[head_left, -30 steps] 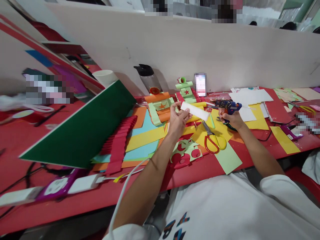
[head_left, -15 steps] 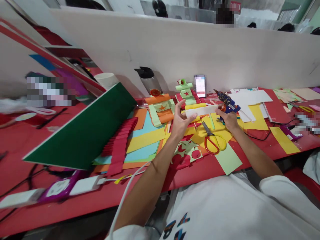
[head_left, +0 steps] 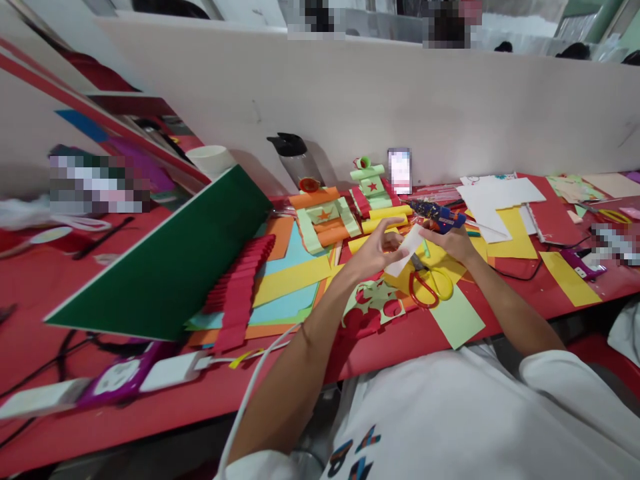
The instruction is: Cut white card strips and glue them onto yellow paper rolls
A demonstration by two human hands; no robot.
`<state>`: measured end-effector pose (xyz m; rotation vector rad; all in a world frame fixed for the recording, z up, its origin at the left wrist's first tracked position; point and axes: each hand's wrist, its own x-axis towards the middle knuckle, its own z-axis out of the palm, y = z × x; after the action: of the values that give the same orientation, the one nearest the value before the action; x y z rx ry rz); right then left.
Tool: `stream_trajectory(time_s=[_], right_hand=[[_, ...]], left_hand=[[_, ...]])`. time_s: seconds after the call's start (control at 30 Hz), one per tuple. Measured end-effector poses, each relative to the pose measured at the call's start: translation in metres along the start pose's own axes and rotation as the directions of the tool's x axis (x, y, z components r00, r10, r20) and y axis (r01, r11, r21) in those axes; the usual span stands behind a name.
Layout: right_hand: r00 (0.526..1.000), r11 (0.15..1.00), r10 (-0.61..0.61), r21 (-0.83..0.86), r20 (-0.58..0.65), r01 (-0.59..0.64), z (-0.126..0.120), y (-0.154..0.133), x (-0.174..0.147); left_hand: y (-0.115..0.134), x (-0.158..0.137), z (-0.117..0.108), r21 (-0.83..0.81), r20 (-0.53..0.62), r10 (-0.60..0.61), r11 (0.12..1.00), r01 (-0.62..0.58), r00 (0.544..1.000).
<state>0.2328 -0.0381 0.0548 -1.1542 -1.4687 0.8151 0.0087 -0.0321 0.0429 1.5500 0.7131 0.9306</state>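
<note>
My right hand [head_left: 453, 241] is closed round a blue glue gun [head_left: 440, 217] whose nozzle points left. Its thumb and fingertips also pinch the upper end of a white paper strip [head_left: 406, 252], which slants down to the left. Beside the strip is my left hand [head_left: 377, 253], its fingers curved and apart from the thumb; the thumb tip meets the strip's edge. Underneath lie scissors [head_left: 437, 283] with red and yellow handles, on yellow paper. Two paper figures with stars, one orange and green [head_left: 325, 217], the other green and red [head_left: 373, 188], stand behind my left hand.
A green board [head_left: 165, 267] leans at the left by pleated red paper [head_left: 235, 293]. A bottle [head_left: 295, 160] and a phone [head_left: 400, 170] stand against the partition [head_left: 320, 87]. White sheets [head_left: 500, 200] lie right. A white cable [head_left: 260, 380] runs near my left arm.
The white strip has swung from level to slanting down-left. My left hand has moved right and its fingers have come off the strip's end. The glue gun has tipped, its nozzle lower and further left.
</note>
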Motion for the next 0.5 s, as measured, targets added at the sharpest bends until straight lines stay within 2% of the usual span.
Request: stream_trajectory(time_s=[0.33,0.5], right_hand=[[0.999,0.999,-0.017,-0.037,0.048,0.019,0.002,0.007,0.0],[1.0,0.999,0.009,0.042,-0.017,-0.008,-0.003,0.011,0.002]], left_hand=[[-0.001,0.001,0.006,-0.059,-0.006,-0.023,0.998,0.022,1.0],[-0.008,0.006,-0.001,-0.044,-0.12,-0.017,0.999,0.012,0.993]])
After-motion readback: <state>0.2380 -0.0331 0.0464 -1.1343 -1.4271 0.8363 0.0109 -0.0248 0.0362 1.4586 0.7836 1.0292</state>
